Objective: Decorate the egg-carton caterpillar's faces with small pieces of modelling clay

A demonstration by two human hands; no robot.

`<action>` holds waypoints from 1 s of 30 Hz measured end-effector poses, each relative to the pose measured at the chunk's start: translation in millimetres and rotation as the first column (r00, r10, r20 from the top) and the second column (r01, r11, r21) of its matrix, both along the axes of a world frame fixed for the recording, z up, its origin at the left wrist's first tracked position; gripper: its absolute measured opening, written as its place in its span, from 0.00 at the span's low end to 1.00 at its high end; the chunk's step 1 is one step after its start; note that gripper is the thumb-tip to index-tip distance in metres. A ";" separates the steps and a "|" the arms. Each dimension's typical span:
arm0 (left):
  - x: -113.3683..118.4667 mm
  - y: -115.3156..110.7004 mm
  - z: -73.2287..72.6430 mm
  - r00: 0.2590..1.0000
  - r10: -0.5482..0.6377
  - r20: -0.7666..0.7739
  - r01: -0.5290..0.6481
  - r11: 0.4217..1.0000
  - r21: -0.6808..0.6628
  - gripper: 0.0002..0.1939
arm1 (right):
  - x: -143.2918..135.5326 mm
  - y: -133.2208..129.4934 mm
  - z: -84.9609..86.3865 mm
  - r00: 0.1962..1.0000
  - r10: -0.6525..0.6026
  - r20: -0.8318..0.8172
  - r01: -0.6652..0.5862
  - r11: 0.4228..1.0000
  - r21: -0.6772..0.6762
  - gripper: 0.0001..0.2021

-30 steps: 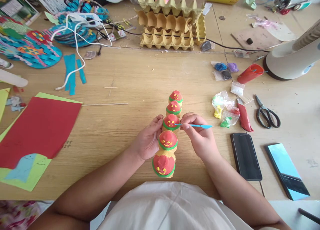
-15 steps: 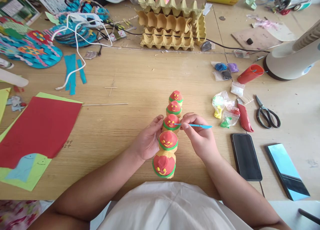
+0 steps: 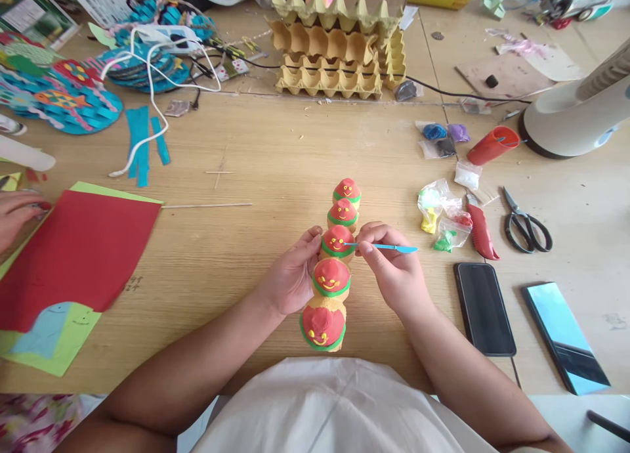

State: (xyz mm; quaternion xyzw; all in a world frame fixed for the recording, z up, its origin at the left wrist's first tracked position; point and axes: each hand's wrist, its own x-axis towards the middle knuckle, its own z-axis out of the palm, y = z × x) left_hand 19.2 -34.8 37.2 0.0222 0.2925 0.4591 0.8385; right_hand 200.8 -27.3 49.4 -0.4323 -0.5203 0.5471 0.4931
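Observation:
A strip of egg carton cups (image 3: 331,304) runs away from me, each cup topped with red clay, a green clay band and a yellow smiling face. My left hand (image 3: 291,272) grips the strip's left side near the middle cup, thumb on top. Between the thumb and fingers of my right hand (image 3: 391,262) is a thin blue clay modelling tool (image 3: 401,249). Its pointed end touches the face on the middle cup (image 3: 338,235), while its flat blade end sticks out to the right.
Bags of coloured clay (image 3: 445,239), a red utility knife (image 3: 481,230), scissors (image 3: 526,223) and two phones (image 3: 485,308) lie on the right. Egg cartons (image 3: 329,79) are stacked at the back. At far left, another person's hand (image 3: 17,216) is beside red paper (image 3: 83,249).
Another person's hand has come in at the left edge, by the red paper. My own hands, the egg carton strip and the modelling tool look almost unmoved.

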 end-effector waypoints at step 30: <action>0.3 0.1 1.3 0.999 -0.021 0.032 0.021 1.000 -0.012 0.10 | 0.4 -0.1 -2.2 0.999 0.024 -0.045 -0.022 0.999 0.038 0.07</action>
